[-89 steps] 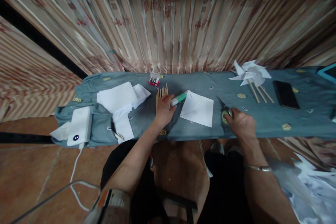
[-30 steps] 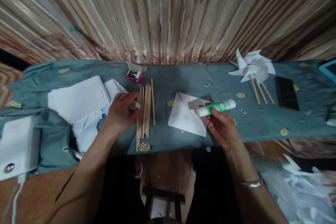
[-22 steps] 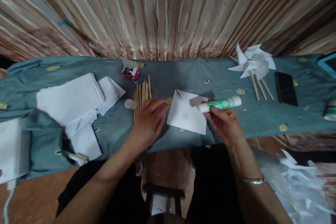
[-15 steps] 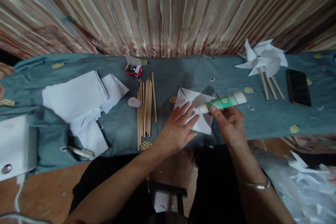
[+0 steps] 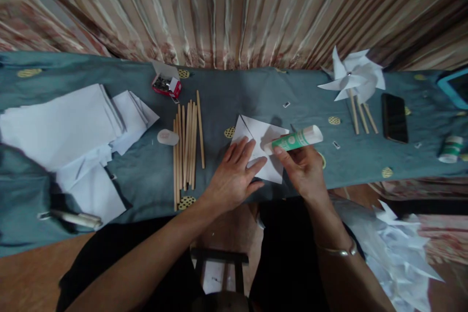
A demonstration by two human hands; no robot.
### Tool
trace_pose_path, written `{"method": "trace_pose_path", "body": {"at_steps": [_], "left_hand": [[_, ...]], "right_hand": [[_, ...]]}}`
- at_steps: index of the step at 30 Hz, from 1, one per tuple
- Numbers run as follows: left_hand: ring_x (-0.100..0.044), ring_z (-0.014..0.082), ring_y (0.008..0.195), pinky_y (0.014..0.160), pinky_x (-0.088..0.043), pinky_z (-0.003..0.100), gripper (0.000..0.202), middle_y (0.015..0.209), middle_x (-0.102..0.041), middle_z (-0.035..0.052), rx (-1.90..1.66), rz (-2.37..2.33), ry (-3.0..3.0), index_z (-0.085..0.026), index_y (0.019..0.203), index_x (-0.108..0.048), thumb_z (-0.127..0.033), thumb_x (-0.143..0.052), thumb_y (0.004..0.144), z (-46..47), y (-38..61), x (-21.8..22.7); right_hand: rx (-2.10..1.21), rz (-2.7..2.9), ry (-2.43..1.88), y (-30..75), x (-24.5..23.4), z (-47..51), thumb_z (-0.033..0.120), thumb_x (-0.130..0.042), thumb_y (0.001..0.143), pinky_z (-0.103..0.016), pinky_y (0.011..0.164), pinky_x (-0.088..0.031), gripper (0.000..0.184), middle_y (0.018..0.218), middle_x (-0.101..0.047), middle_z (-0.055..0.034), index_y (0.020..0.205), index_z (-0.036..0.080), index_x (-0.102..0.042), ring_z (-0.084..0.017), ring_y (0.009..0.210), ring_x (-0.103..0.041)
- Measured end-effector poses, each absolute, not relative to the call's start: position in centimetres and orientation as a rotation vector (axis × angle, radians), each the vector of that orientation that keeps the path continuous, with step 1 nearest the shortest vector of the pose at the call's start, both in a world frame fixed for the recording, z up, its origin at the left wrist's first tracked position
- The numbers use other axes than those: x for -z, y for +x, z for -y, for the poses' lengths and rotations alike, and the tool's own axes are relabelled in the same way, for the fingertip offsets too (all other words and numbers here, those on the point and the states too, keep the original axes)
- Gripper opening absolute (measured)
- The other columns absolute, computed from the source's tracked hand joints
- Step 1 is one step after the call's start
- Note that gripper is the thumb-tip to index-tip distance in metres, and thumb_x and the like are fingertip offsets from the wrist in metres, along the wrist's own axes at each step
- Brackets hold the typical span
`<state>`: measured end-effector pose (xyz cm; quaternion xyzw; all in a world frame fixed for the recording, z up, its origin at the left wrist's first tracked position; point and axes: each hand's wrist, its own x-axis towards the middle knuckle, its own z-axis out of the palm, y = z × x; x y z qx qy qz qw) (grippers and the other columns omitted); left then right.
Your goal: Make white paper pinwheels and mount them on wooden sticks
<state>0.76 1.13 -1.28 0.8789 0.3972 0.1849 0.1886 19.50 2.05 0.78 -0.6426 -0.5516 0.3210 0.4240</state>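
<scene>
A white square of paper [image 5: 272, 168] with cut lines running in from its corners lies in front of me on the cloth. My left hand [image 5: 234, 175] rests flat on its left part, fingers stretched out. My right hand [image 5: 304, 168] grips a green and white glue stick [image 5: 298, 138], held tilted, its uncapped end down at the middle of the paper. Whether the tip touches the paper is hard to make out. The white glue cap [image 5: 167, 137] lies to the left, beside several wooden sticks [image 5: 188, 146].
Stacked white paper [image 5: 66, 117] and a pen-like tool [image 5: 75, 218] lie left. An open red box of small metal pins [image 5: 166, 84] stands behind the sticks. Paper pinwheels [image 5: 353, 75], a phone [image 5: 394, 118] and another green-white tube [image 5: 451, 149] lie right. More pinwheels [image 5: 400, 258] fill a bag below.
The view has turned to the right, bringing the second tube into sight. My right hand has shifted the glue stick's tip slightly toward the paper's centre. The left hand still presses the sheet.
</scene>
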Motion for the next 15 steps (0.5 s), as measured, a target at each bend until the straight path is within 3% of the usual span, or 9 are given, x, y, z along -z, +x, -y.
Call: {"method": "trace_pose_path", "body": {"at_steps": [5, 15], "left_hand": [[-0.022, 0.0375, 0.147, 0.115, -0.028, 0.058, 0.054, 0.156, -0.033, 0.018, -0.509, -1.125, 2.472, -0.021, 0.135, -0.053, -0.044, -0.062, 0.087, -1.07, 0.77, 1.26], [-0.021, 0.0393, 0.147, 0.115, -0.029, 0.059, 0.053, 0.157, -0.029, 0.0188, -0.518, -1.128, 2.439, -0.02, 0.134, -0.054, -0.044, -0.062, 0.088, -1.09, 0.83, 1.31]], "right_hand": [[-0.709, 1.537, -1.691, 19.32, -1.05, -1.98, 0.047, -0.067, 0.082, -0.043, 0.085, -0.052, 0.032, 0.098, -0.072, -0.0087, 0.099, 0.02, -0.065, -0.025, 0.09, -0.068], [-0.575, 1.666, -1.776, 18.6, -1.47, -2.43, 0.053, -0.061, 0.085, -0.041, 0.075, -0.052, 0.034, 0.087, -0.072, -0.0082, 0.095, 0.021, -0.064, -0.026, 0.081, -0.067]]}}
